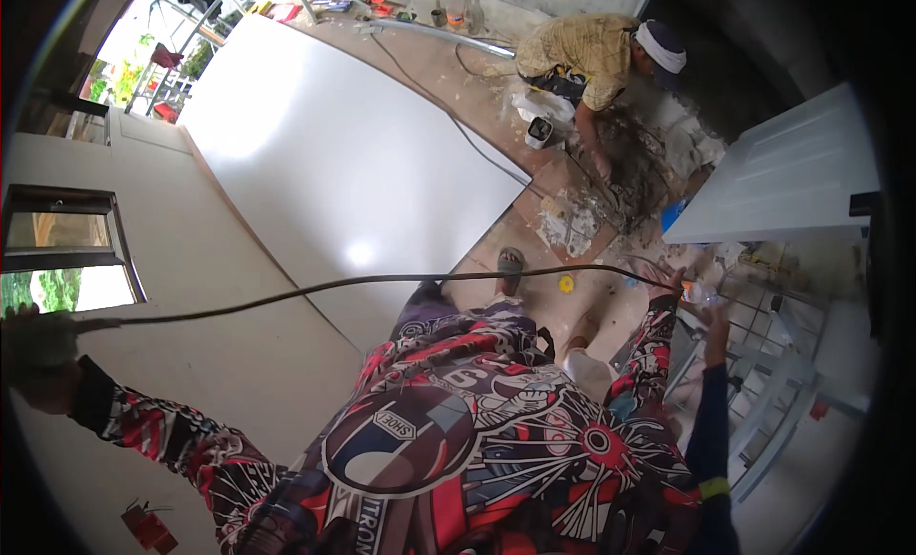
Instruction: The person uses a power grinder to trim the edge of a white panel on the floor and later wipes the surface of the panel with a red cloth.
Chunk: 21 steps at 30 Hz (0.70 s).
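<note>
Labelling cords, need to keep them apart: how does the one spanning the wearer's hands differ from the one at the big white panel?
Pose: the near cord hangs in the air from the left hand to the right hand; the far cord lies over the white panel's edge.
Look: the near cord appears thicker, perhaps being closer; the far cord looks thinner.
Shared: both dark, slender, gently curved.

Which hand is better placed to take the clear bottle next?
The right, I'd judge: the right hand is close by the bottle, while the left hand is far across, apparently holding a dark, blurred object.
</note>
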### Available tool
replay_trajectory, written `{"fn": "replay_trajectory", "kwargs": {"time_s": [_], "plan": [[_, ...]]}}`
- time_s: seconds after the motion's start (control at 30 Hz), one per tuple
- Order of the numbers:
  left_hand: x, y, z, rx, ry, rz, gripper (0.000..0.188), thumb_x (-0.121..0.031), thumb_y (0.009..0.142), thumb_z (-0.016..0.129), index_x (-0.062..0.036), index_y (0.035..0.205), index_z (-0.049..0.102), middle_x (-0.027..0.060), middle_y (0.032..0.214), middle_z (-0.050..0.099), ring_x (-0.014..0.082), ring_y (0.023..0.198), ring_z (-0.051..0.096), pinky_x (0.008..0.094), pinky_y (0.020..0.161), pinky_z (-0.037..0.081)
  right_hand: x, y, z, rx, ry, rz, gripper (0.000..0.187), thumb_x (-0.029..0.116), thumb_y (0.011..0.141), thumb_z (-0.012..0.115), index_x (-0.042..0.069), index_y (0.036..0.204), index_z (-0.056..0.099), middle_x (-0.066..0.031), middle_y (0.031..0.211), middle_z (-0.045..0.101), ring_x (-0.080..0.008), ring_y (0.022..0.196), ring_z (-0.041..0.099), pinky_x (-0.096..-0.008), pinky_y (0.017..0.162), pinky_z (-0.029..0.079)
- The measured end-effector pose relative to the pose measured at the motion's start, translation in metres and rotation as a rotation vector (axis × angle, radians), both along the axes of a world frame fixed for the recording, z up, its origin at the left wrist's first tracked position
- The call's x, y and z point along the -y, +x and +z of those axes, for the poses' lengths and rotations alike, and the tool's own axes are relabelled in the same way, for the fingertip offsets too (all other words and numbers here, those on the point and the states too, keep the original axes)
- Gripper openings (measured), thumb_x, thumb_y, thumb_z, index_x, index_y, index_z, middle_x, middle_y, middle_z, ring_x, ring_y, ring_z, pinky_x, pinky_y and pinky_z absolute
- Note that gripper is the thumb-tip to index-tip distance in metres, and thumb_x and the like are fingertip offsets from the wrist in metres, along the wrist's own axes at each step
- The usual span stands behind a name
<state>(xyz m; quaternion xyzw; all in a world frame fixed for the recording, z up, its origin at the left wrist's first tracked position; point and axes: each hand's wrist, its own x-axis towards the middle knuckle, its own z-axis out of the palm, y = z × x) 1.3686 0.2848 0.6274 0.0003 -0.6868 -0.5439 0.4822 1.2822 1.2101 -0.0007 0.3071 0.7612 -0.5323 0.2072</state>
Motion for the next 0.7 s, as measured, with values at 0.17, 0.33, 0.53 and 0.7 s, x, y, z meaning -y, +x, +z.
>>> {"fn": "replay_trajectory", "kwargs": {"time_s": [0.17, 0.33, 0.53, 0.7], "plan": [[0.049, 0.008, -0.107, 0.316, 0.349, -0.155, 0.038, -0.021, 0.091, 0.061, 0.0058, 0.117, 0.052, 0.0149, 0.098, 0.061, 0.0227, 0.086, 0.060, 0.0333, 0.073, 0.050, -0.055, -0.022, 0.105, -0.269, -0.098, -0.380, 0.034, 0.032, 0.099, 0.049, 0.005, 0.119, 0.055, -0.0091, 0.103, 0.063, -0.0178, 0.092, 0.065, -0.0310, 0.073, 0.055], [0.022, 0.015, -0.198, 0.354, 0.244, -0.018, 0.036, -0.013, 0.085, 0.067, 0.0072, 0.111, 0.053, 0.0148, 0.091, 0.062, 0.0225, 0.073, 0.062, 0.0315, 0.064, 0.053, 0.120, -0.043, 0.100, -0.903, -0.274, -1.355, 0.045, 0.026, 0.101, 0.044, -0.007, 0.132, 0.038, -0.0153, 0.131, 0.049, -0.0345, 0.114, 0.056, -0.0458, 0.088, 0.058], [0.055, 0.031, -0.277, 0.518, 0.392, -0.163, 0.032, -0.020, 0.086, 0.068, 0.0041, 0.103, 0.056, 0.0135, 0.086, 0.062, 0.0204, 0.066, 0.061, 0.0309, 0.058, 0.053, 0.321, 0.050, 0.282, -1.495, 0.465, -0.948, 0.041, 0.034, 0.103, 0.037, -0.006, 0.102, 0.043, -0.0212, 0.109, 0.055, -0.0385, 0.106, 0.060, -0.0499, 0.087, 0.057], [0.067, 0.044, -0.316, 0.583, 0.442, -0.243, 0.032, -0.021, 0.084, 0.067, 0.0060, 0.098, 0.054, 0.0140, 0.076, 0.060, 0.0209, 0.062, 0.060, 0.0304, 0.056, 0.053, 0.373, 0.131, 0.335, -1.680, 0.756, -0.636, 0.053, 0.039, 0.105, 0.033, -0.006, 0.082, 0.047, -0.0252, 0.094, 0.058, -0.0412, 0.101, 0.063, -0.0527, 0.087, 0.057]]}}
